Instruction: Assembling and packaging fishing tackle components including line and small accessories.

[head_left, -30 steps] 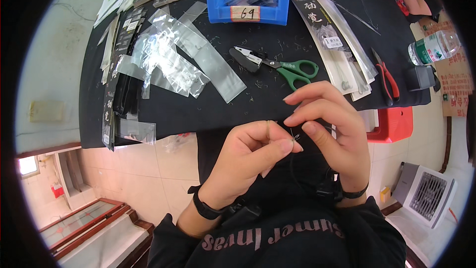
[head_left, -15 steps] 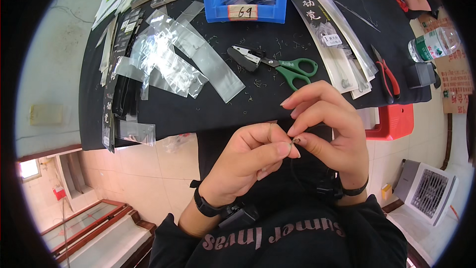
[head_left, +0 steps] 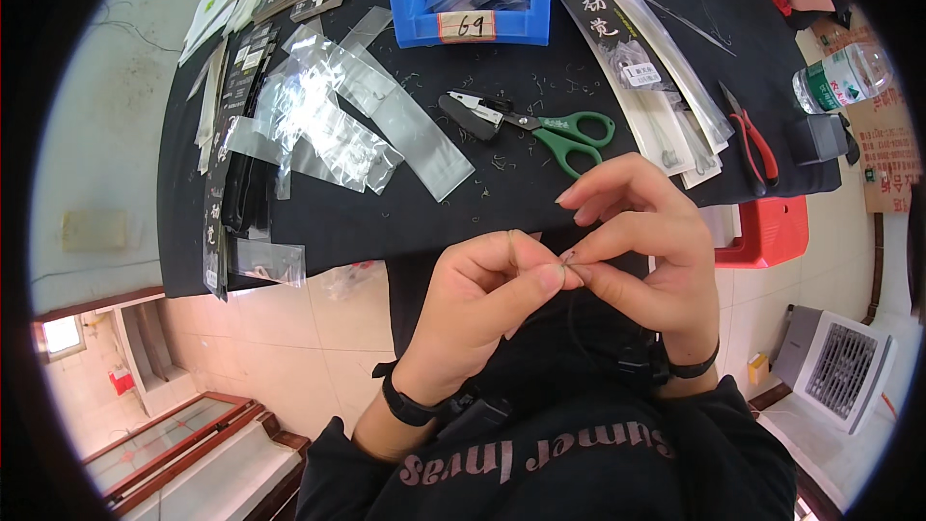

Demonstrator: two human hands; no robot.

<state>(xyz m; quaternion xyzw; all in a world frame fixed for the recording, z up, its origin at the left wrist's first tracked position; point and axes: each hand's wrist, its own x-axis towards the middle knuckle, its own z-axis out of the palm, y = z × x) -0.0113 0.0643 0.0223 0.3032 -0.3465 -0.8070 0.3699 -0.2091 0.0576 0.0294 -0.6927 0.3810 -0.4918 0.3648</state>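
In front of my chest, just off the table's near edge, both hands meet fingertip to fingertip. My left hand [head_left: 477,299] is closed, thumb pressed against the curled index finger. My right hand [head_left: 661,265] pinches at the same spot with thumb and index finger, its other fingers bent and raised. Between the tips is a tiny piece, mostly hidden, too small to name. A thin dark line [head_left: 571,318] hangs below them, faint against the black shirt. Nearest on the table are green-handled scissors [head_left: 550,123], lying with a dark cover beside the blades.
A blue bin [head_left: 470,31] of clear bags stands at the far middle. Clear plastic sleeves [head_left: 415,135] and black packages [head_left: 227,174] lie left. Carded packets [head_left: 641,116], red-handled pliers [head_left: 757,150] and a bottle [head_left: 839,82] are right. A red basket [head_left: 781,232] sits below the table edge.
The right index finger has come down onto the thumb, closing the pinch at the left fingertips. The left hand stays nearly in place. The whole view has shifted slightly.
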